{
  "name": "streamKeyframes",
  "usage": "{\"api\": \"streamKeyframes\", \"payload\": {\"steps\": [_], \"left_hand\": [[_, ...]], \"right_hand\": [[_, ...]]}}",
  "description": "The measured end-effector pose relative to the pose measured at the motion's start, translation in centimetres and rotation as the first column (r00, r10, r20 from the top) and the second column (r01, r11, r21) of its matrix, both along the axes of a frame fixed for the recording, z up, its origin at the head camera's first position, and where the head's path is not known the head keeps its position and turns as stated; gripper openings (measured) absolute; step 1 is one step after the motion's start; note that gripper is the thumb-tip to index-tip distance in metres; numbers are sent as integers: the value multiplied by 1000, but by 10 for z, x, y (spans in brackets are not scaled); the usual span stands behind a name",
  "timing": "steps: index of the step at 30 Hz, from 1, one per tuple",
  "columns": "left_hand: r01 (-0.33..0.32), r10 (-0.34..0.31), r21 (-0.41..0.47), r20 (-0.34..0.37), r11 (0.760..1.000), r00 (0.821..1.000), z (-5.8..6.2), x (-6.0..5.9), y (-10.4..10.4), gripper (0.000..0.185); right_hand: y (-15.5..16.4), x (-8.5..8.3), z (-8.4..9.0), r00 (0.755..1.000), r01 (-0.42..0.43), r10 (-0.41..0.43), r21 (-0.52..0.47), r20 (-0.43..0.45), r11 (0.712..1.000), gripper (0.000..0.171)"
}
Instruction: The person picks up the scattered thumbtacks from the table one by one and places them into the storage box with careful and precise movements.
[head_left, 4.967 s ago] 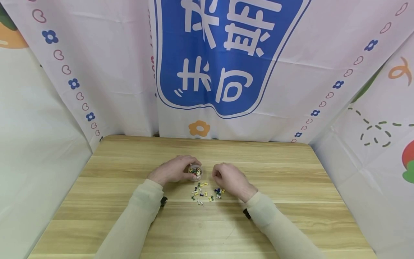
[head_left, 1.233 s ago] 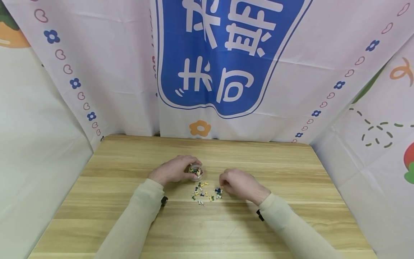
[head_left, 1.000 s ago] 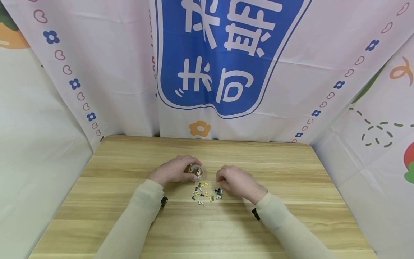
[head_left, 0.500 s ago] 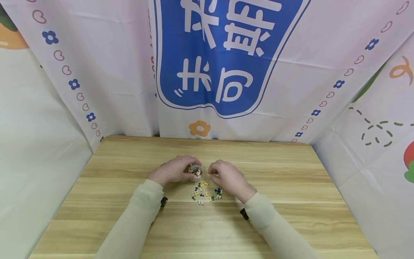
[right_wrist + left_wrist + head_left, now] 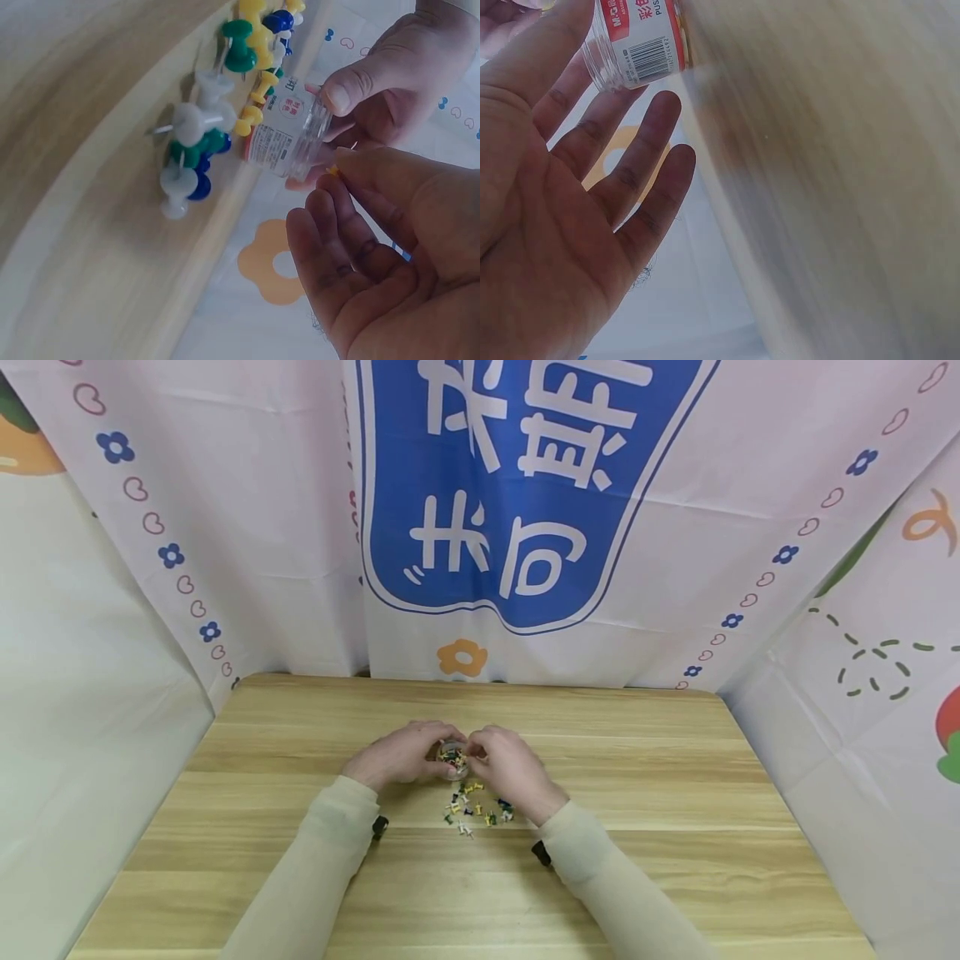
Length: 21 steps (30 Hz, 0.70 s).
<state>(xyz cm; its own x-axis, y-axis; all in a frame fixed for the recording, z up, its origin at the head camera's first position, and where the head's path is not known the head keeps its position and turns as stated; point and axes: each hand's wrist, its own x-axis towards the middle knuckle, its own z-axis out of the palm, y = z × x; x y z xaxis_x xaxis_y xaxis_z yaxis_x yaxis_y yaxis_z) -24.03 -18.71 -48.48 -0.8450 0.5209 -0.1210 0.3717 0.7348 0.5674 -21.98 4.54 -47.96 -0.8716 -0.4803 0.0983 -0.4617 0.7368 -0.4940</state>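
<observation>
Jar (image 5: 291, 139): clear glossy plastic, paper label. Pins (image 5: 201, 144): smooth glossy plastic heads, thin metal points. Table (image 5: 675, 827): light wood grain, matt, smooth. Backdrop (image 5: 225, 485): printed cloth, creased, slight sheen. Sleeves (image 5: 315, 868): thin matt knit cloth.

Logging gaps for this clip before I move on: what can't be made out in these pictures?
- Head view: the jar is mostly covered by both hands; the loose pushpins are too small to count.
- Left wrist view: the jar's mouth is cut off by the top edge; the table is blurred.
- Right wrist view: the yellow bit at the right hand's fingertips is largely hidden by the fingers; the left hand's grip is partly behind the jar.
</observation>
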Motion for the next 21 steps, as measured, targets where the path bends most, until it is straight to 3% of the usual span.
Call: {"api": "streamKeyframes", "payload": {"steps": [10,16,21], "left_hand": [[2,-2,0,-2,1000,1000,0,0,1,48],[-3,3,-9,-8,1000,1000,0,1,1,48],[-13,12,-32,-19,999,1000,0,0,1,64]], "right_hand": [[-1,-2,-2,999,-32,33,44,-18,999,14],[8,-5,3,1000,-21,20,11,20,1000,13],[16,-11,4,998,16,-16,-12,62,1000,11]]}}
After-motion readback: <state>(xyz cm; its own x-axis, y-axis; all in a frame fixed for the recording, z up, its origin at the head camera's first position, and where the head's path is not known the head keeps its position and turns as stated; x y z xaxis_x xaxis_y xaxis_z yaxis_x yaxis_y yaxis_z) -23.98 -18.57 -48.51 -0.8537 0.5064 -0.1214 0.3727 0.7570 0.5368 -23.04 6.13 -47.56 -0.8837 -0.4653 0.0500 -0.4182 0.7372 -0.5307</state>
